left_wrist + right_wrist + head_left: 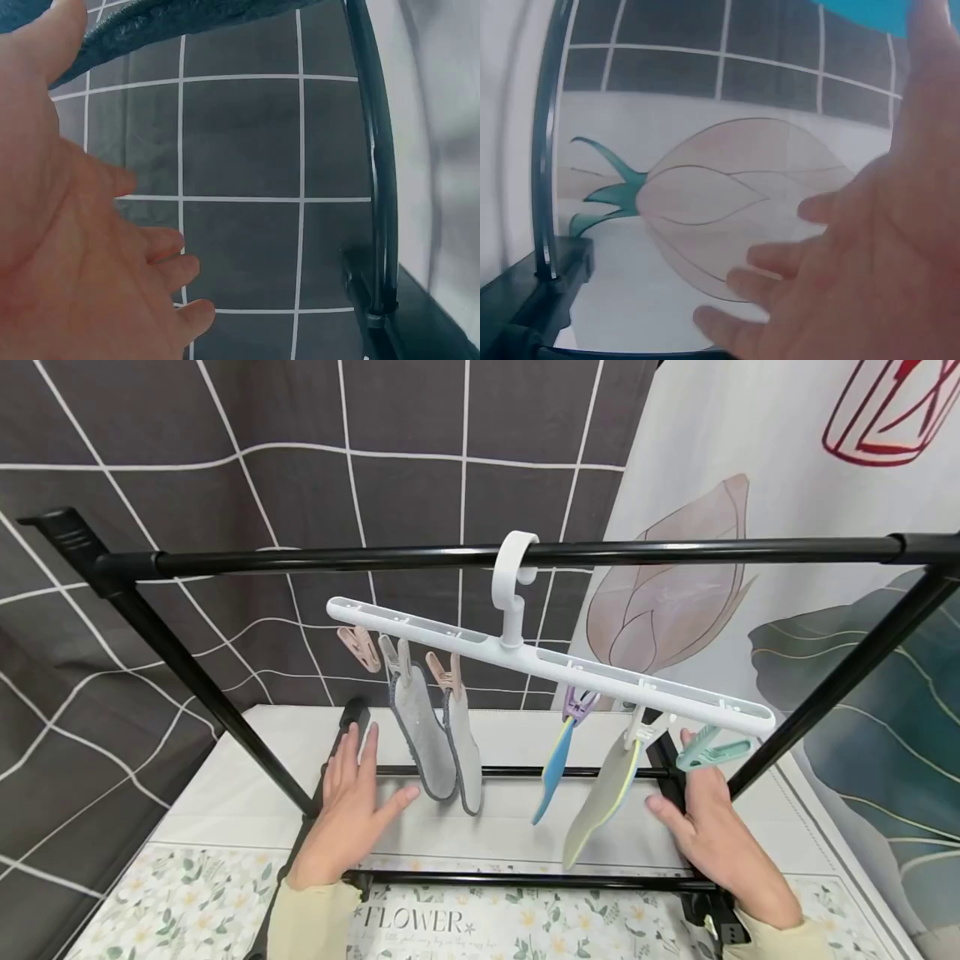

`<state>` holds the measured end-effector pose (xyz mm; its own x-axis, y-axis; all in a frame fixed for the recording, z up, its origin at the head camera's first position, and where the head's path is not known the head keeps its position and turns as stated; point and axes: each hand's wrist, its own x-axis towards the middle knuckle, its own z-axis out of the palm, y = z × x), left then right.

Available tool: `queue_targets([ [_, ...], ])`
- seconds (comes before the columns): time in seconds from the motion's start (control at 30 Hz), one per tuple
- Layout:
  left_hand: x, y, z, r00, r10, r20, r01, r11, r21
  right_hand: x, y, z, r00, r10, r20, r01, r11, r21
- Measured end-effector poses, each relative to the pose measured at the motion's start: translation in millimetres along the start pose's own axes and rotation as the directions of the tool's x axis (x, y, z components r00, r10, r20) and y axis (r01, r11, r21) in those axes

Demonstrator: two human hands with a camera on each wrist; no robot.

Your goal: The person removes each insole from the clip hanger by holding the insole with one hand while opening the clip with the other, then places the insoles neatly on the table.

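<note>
A white clip hanger [592,677] hangs by its hook from the black rail, tilted with its right end lower. Two grey insoles [423,735] dangle from clips on its left half. On the right half hang a blue insole [555,768] in a purple clip [579,703] and a pale green insole [602,802] in a white clip. My left hand [347,814], fingers spread, is left of the grey insoles and holds nothing. My right hand [712,839], also empty with extended fingers, is below the teal clip [708,749], which partly hides its fingers.
The black rack's top rail [337,558] spans the view, with slanted legs on both sides and lower bars [525,882]. Under it lies a white cloth with a floral print [202,893]. A dark grid-patterned curtain [300,410] hangs behind; an unused pink clip [358,648] hangs at left.
</note>
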<state>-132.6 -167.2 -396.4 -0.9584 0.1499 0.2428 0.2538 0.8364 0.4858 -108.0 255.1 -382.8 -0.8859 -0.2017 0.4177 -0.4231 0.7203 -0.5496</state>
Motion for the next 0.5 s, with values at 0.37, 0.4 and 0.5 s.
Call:
queue_targets([
  [0.37, 8.0, -5.1, 9.4, 0.997, 0.044, -0.061, -0.050, 0.993, -0.111, -2.0, -21.5, -21.6, 0.970, 0.209, -0.121, -0.212, 0.977, -0.013],
  [0.4, 9.3, -5.6, 9.7, 0.997, 0.042, -0.060, -0.050, 0.989, -0.139, -2.3, -23.6, -23.0, 0.964, 0.233, -0.126, -0.237, 0.971, -0.018],
  [0.5, 13.0, -8.2, 11.3, 0.998, 0.030, -0.050, -0.041, 0.975, -0.220, -3.6, -29.2, -26.3, 0.944, 0.291, -0.153, -0.298, 0.954, -0.026],
])
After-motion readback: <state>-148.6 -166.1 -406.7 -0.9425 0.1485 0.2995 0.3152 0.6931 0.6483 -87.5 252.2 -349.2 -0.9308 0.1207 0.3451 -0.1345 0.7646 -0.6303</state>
